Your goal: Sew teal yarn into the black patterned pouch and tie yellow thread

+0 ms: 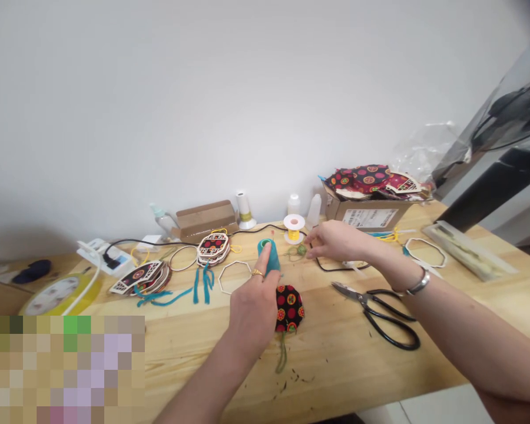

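Note:
Near the middle of the table, my left hand (256, 297), with a ring on one finger, is at a teal thread spool (274, 262); its index finger lies along the spool and the thumb is at the lower side. Just below is a dark patterned fabric piece (290, 309) with red and yellow motifs, partly covered by my left hand. A green cord loop (281, 356) hangs from its lower edge. My right hand (335, 242) reaches in from the right, fingers bent and fingertips at a small bundle of green cord (301, 251). Exactly how they grip it is unclear.
Black-handled scissors (380, 312) lie under my right forearm. A yellow thread spool (294, 229) stands behind the green cord. Ornament stacks (212, 248) and teal cord strips (203, 285) are left. A cardboard box (366, 212) of fabric pieces sits back right.

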Available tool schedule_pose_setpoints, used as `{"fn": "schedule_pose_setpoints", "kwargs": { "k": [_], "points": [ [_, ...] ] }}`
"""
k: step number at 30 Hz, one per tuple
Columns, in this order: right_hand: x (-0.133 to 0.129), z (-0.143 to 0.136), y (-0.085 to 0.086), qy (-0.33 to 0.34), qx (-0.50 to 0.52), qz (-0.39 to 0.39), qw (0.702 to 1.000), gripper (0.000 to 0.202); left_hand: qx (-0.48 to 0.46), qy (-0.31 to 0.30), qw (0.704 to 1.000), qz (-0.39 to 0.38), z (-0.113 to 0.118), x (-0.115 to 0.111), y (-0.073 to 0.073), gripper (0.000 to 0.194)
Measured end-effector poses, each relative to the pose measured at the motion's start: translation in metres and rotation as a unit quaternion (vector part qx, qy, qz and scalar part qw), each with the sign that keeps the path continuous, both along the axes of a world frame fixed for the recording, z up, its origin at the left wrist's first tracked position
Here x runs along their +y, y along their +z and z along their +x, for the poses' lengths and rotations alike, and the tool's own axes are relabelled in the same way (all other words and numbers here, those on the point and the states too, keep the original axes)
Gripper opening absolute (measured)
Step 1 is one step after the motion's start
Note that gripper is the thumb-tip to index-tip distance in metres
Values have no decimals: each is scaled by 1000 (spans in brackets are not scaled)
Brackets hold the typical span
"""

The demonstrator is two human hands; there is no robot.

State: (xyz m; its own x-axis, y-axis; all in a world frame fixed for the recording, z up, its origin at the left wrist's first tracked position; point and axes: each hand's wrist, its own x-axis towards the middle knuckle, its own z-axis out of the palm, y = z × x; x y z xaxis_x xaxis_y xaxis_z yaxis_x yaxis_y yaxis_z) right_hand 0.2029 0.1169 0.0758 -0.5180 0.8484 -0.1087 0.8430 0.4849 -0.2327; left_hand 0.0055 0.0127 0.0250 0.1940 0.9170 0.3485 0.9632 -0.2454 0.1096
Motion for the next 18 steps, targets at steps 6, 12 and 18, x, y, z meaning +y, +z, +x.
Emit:
{"fn": "schedule_pose_setpoints", "kwargs": {
  "k": [6, 12, 18],
  "points": [
    [-7, 11, -2, -23, 12, 15, 1000, 21, -26, -27, 999, 20, -2, 2, -7, 28],
    [-16, 31, 2, -57, -31, 14, 998, 23, -9, -29, 999, 21, -4, 2, -7, 27],
    [-53, 41, 5, -13, 18, -23, 999, 27, -33, -37, 999, 12, -4, 2, -6, 30]
  ]
}}
